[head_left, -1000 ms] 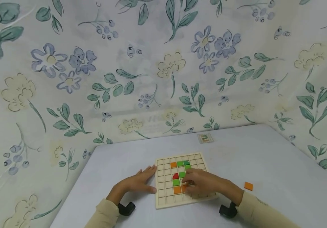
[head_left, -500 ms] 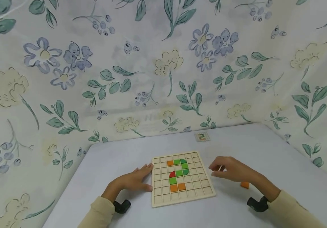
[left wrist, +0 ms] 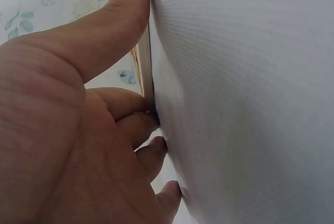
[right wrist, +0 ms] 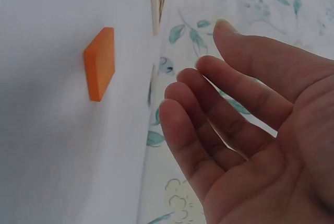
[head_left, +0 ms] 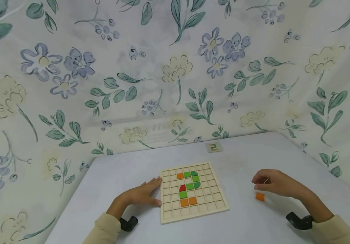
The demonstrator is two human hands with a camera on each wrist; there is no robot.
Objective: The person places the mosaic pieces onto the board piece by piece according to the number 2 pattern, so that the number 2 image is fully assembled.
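Note:
A wooden grid board point(head_left: 211, 196) lies on the table, with several orange, green and red tiles set in its squares. My left hand point(head_left: 142, 195) rests at the board's left edge, thumb and fingers spread and touching it; in the left wrist view the fingertips point(left wrist: 169, 190) meet the table. Right of the board, my right hand point(head_left: 280, 183) hovers over the table with loosely bent fingers and nothing between them. A loose orange square tile point(head_left: 259, 196) lies just below its fingertips, apart from them; the right wrist view shows the same orange tile point(right wrist: 100, 65) beside the hand.
A small patterned card point(head_left: 213, 147) lies on the white table point(head_left: 242, 156) near its back edge. Floral cloth point(head_left: 150, 67) hangs behind and at the sides. Each wrist carries a black camera mount point(head_left: 299, 222).
My right hand has left the board and moved right, coming over the loose orange tile. A dark green tile now shows where the hand was. My left hand stays at the board's edge.

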